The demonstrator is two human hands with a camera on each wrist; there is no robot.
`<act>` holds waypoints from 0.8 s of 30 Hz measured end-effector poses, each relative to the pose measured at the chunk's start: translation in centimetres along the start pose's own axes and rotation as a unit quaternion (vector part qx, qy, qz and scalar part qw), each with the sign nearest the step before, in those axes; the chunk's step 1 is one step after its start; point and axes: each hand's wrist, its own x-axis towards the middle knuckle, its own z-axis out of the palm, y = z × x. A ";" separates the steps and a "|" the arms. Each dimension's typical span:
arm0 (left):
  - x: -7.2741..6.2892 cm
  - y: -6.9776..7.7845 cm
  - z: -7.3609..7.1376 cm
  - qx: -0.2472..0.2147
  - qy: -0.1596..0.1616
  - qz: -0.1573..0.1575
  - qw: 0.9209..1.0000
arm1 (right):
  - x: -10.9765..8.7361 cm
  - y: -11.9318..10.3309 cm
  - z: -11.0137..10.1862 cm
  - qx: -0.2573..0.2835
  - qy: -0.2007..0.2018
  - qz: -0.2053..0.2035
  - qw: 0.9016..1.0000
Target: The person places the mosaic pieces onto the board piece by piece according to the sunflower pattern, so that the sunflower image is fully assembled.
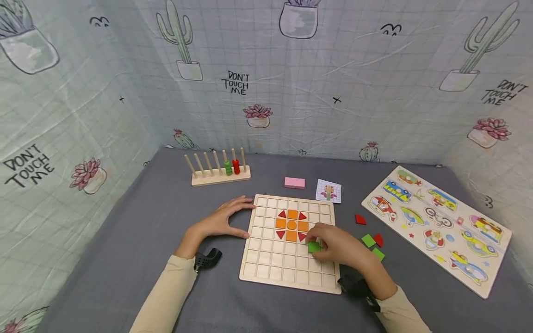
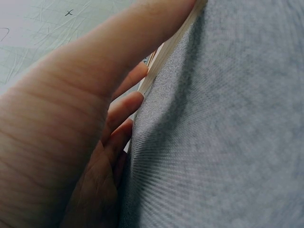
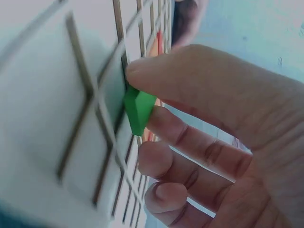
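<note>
The right hand [image 1: 335, 243] pinches a green tile [image 1: 314, 247] over the grid board's [image 1: 280, 274] right half, seemingly unseated from here; the left hand [image 1: 222, 219], relaxed, touches the board's left edge. Best square the tile up; then press flat.

A play corner is suggested, though whether in a home or a studio cannot be told. The grey-covered desk [image 1: 158, 208] is enclosed at the back and both sides by cloth [image 1: 291, 78] printed with cacti [image 1: 180, 38] and "DON'T TOUCH ME". Play is indicated by a wooden peg stand [image 1: 220, 177], a grid board [image 1: 263, 271] and a puzzle [image 1: 457, 231].
</note>
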 end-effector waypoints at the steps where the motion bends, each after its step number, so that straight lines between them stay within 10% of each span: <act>1: 0.0 0.0 0.0 0.000 -0.002 -0.001 1.000 | 0.1 -0.2 0.3 0.002 -0.002 -0.004 1.000; 24: 0.0 0.0 -0.1 0.001 0.000 0.000 1.000 | 1.5 -1.7 2.5 -0.020 0.035 -0.022 0.999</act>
